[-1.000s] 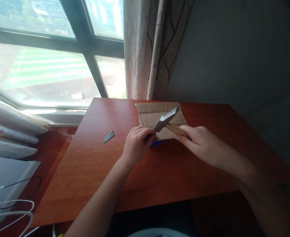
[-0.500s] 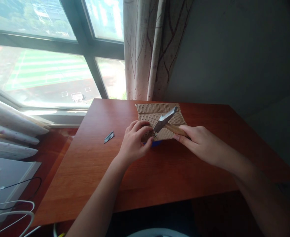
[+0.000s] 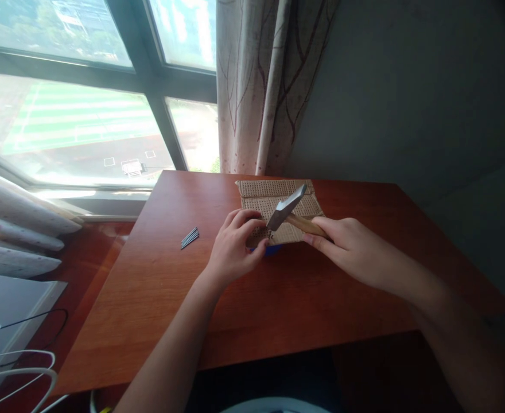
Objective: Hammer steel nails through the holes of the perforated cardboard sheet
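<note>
A hammer with a metal head and wooden handle is gripped in my right hand. Its head is tilted low over the near part of a brown perforated cardboard piece, close to my left fingertips. Curled over the cardboard's near left corner is my left hand, with the thumb at the front edge and the fingers on top. A small dark spot shows under the hammer head; whether a nail stands there I cannot tell. Something blue peeks out beneath the cardboard's front edge.
Several nails lie in a bundle on the reddish-brown wooden table, left of my left hand. A window and curtain rise behind the table, with a grey wall at right. White and black cables hang at lower left.
The view has shifted very slightly. Both hands, the hammer and the cardboard keep almost the same positions.
</note>
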A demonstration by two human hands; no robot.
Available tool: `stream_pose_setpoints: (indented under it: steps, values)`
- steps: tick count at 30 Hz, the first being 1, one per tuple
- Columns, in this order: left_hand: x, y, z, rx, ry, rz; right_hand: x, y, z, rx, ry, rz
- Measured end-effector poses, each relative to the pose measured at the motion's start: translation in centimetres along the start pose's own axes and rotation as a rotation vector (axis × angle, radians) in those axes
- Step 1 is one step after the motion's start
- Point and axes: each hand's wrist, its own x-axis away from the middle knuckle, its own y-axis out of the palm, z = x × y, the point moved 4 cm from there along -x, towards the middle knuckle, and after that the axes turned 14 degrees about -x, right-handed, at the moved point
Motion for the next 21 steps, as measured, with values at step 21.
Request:
stream_pose_setpoints:
  steps: [21]
  values:
    - [0.0,-0.1,0.2,0.032,-0.011,0.016,-0.3,1.0,0.9,0.088,-0.003,0.029]
